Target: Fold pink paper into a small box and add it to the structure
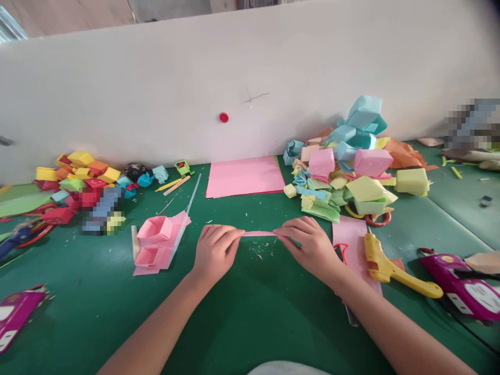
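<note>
A narrow pink paper strip [258, 234] is stretched level between my hands, just over the green table. My left hand [217, 252] pinches its left end between thumb and fingers. Its right end is pinched by my right hand [308, 247] in the same way. To the left, two small open pink paper boxes [155, 229] sit on pink paper beside a clear ruler [183, 224]. Behind my hands lies a stack of pink paper sheets [244, 177]. A yellow glue gun [398, 268] rests right of my right forearm, which partly covers red-handled scissors [341, 253].
A tall heap of folded paper boxes [367, 161] stands at the back right, a smaller heap of colourful ones [86, 172] at the back left. Purple devices lie at the right [461, 284] and the left edge [21, 315]. A white partition [175, 88] closes off the back.
</note>
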{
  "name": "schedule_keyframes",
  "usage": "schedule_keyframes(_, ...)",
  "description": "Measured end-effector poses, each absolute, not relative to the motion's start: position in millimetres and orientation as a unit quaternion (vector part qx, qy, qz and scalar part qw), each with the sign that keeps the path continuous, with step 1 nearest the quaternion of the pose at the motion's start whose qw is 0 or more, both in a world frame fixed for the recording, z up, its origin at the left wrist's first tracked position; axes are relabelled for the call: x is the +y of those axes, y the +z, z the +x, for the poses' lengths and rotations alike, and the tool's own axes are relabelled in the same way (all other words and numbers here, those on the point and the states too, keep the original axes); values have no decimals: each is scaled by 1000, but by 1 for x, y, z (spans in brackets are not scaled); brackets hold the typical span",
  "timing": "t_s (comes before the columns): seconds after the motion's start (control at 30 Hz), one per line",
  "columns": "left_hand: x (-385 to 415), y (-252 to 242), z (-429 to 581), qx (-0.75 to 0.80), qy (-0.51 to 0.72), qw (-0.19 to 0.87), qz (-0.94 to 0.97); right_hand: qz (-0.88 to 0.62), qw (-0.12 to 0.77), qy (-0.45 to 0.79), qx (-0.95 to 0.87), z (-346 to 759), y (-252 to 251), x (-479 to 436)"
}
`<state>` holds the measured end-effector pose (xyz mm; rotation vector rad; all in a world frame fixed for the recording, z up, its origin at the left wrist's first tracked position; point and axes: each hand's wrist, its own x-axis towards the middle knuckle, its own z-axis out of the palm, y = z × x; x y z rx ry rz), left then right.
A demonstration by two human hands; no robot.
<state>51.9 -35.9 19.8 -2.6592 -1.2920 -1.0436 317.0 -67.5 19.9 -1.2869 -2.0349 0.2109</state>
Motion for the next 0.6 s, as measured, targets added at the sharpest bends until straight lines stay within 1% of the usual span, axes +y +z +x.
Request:
schedule_keyframes(0.07, -35, 22, 48, -414, -326, -36, -849, -489, 346, 91, -796, 319, 20, -69)
schedule_keyframes(0.2, -29, 36, 34, -435, -231, -224, -841, -464, 309, 150, -817, 326, 21, -68)
schedule_keyframes(0.27, -26, 43, 26, -422, -181, -270, -847, -461, 283, 183, -821, 330, 23, -67)
schedule_keyframes(0.3, -25, 46, 23, -412, -163, -273, -854, -463, 265, 195, -823, 333, 24, -66)
schedule_keyframes(0.33, -25, 47, 21, -402, -152, -260, -865, -467, 243, 204, -826, 335, 24, -65)
schedule_keyframes(0.4, -26, 45, 22, -385, -139, -196, -891, -477, 198, 197, -833, 337, 25, -64)
schedule_keyframes(0.5, -29, 36, 29, -366, -130, -80, -918, -489, 148, 131, -850, 337, 22, -62)
schedule_keyframes(0.6, -32, 28, 39, -367, -133, -40, -920, -495, 124, 75, -857, 335, 18, -60)
